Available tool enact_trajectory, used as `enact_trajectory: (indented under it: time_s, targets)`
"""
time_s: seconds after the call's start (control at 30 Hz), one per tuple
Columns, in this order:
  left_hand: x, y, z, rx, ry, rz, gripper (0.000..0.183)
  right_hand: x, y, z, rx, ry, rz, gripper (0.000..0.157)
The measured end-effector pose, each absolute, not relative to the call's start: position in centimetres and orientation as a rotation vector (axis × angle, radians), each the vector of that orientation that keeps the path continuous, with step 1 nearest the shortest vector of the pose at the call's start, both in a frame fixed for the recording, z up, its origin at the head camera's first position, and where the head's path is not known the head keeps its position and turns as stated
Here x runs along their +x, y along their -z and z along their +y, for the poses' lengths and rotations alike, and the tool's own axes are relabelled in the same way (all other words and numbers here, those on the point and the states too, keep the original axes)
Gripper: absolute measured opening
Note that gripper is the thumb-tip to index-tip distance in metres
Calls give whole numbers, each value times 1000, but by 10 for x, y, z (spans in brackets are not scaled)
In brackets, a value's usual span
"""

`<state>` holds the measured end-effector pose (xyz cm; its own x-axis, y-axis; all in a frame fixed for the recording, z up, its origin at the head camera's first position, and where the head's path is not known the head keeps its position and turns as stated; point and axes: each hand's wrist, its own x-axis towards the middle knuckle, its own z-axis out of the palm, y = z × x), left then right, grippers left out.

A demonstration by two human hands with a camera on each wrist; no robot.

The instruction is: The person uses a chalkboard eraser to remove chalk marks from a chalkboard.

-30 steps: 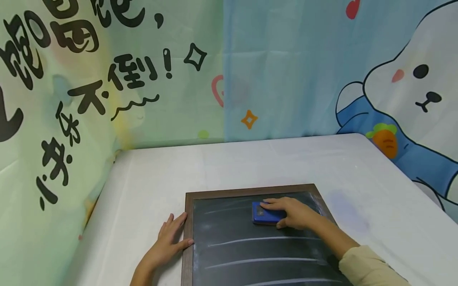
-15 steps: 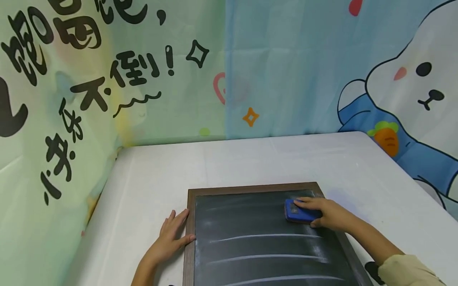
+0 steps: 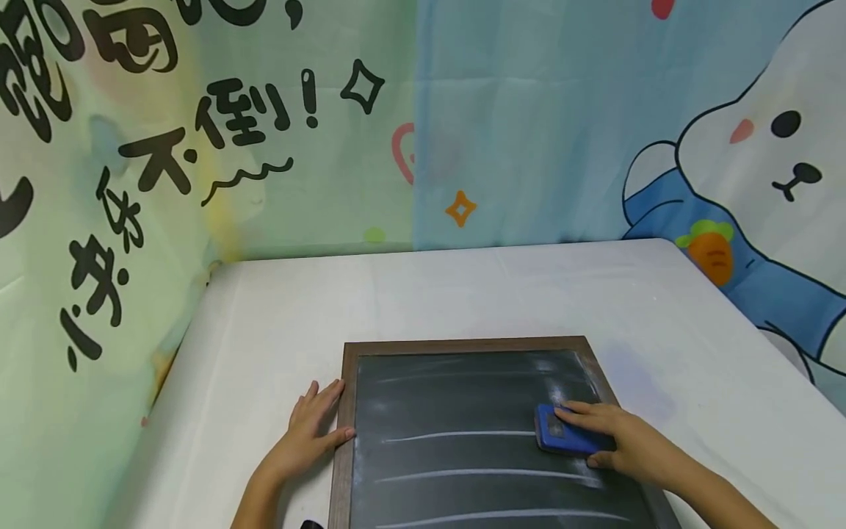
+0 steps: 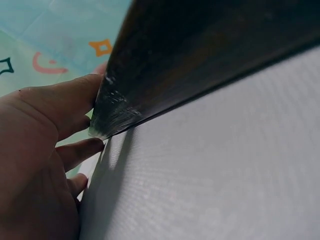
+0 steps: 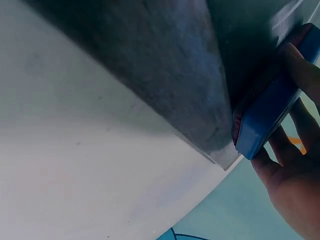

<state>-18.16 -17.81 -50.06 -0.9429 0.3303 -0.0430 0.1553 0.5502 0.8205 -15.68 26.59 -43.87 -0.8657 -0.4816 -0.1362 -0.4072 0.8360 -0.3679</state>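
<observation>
A blackboard (image 3: pixel 449 404) in a brown wooden frame (image 3: pixel 463 346) lies on the white table, with several pale chalk lines (image 3: pixel 476 472) running across it. Toward its right side, my right hand (image 3: pixel 631 441) grips a blue blackboard eraser (image 3: pixel 568 441) between thumb and fingers, covering the right end of one chalk line. In the right wrist view the eraser (image 5: pixel 272 110) has its dark felt side against the board, beside the frame. My left hand (image 3: pixel 307 433) rests at the left of the frame with spread fingers, its thumb on the frame and fingertips along the outer edge.
White table (image 3: pixel 297 308) surrounds the board on the left, far and right sides. A small black object (image 3: pixel 311 524) shows at the bottom edge, left of the frame. Printed cloth (image 3: pixel 515 147) hangs behind and to the left of the table.
My right hand has slid the eraser to the right along the upper board, then down toward me onto a chalk line. My left hand has stayed at the frame's left side.
</observation>
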Motion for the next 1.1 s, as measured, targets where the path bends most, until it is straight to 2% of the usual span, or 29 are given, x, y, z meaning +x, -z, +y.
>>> enact_trajectory:
  time_s: [0.2,0.33,0.6,0.87,0.97,1.1]
  targets:
    - [-182,502,-180,444,-1337,2600,73,-156,440,259,-745,476,2833,68]
    - [-182,501,-180,462,-1327,2609,73,-160,436,237,-805,482,2840,66]
    - [-183,505,-180,462,-1333,2600,73,-175,430,141,-987,420,2738,63]
    - [-180,503,-179,517,-1323,2627,68,-172,427,52,-1089,209,2694,62]
    - [-179,502,-179,530,-1320,2627,67,-170,427,43,-1058,176,2699,63]
    - [-180,499,-178,527,-1291,2612,68,-165,428,60,-1025,255,2725,63]
